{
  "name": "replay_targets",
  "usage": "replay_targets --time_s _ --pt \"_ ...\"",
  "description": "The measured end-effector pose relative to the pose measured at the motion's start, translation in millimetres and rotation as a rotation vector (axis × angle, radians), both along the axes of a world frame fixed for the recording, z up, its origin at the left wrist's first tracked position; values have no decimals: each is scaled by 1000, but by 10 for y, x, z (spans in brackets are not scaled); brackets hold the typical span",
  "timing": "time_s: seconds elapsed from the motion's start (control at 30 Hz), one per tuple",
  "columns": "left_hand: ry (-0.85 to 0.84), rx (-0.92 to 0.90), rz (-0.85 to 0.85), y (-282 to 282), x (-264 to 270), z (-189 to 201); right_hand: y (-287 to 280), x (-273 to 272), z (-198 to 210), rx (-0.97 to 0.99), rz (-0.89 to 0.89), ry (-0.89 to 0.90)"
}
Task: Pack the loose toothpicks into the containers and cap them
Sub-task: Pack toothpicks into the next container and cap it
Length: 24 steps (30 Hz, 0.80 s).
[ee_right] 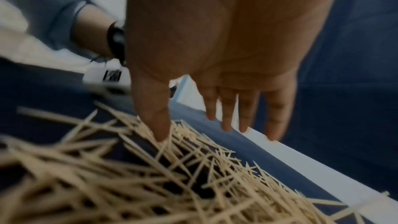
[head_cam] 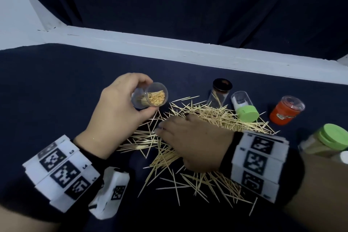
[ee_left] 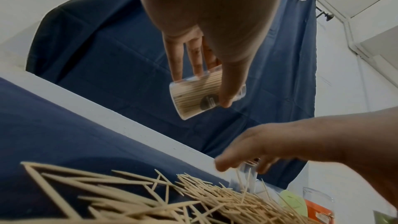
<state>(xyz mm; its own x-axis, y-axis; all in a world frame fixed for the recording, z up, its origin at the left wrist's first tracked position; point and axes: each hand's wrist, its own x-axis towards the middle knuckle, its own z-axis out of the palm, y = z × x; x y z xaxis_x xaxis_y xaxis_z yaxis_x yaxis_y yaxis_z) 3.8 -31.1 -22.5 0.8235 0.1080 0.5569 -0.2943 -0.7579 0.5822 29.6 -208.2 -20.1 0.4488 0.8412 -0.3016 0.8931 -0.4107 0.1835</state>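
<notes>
My left hand [head_cam: 120, 107] grips a clear uncapped container [head_cam: 150, 95] part full of toothpicks, tilted with its mouth toward me, above the dark cloth. In the left wrist view the container [ee_left: 198, 91] sits between fingers and thumb. A wide pile of loose toothpicks [head_cam: 216, 117] covers the cloth. My right hand [head_cam: 194, 137] hovers palm down over the pile, fingers straight. In the right wrist view its thumb tip [ee_right: 160, 135] touches the toothpicks [ee_right: 193, 168]; the other fingers hold nothing.
Behind the pile stand a black-capped clear jar [head_cam: 220, 90], a container on a green cap [head_cam: 244, 106] and a red one [head_cam: 286, 110]. A green-lidded jar [head_cam: 327, 140] is at the right edge. A white ledge [head_cam: 169, 45] bounds the cloth.
</notes>
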Motion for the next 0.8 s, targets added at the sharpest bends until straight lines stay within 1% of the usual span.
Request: replay_targets --time_s 0.07,0.17,0.27,0.4,0.47,0.6,0.8 --pt "-1 -12 29 6 14 -7 56 60 -74 -32 47 25" --pt "23 -53 59 25 15 -15 118 142 -157 -10 32 75" --pt "13 -53 77 61 -2 -16 247 206 -193 9 35 92" --pt "-3 -84 101 91 -14 -20 457 261 -264 60 15 53" --pt "0 -94 104 100 -19 -28 541 290 -282 65 -11 27" --pt "11 -109 108 108 -31 -31 639 301 -285 49 -77 42" --pt "30 -138 124 133 -42 -33 607 276 -264 78 -173 139"
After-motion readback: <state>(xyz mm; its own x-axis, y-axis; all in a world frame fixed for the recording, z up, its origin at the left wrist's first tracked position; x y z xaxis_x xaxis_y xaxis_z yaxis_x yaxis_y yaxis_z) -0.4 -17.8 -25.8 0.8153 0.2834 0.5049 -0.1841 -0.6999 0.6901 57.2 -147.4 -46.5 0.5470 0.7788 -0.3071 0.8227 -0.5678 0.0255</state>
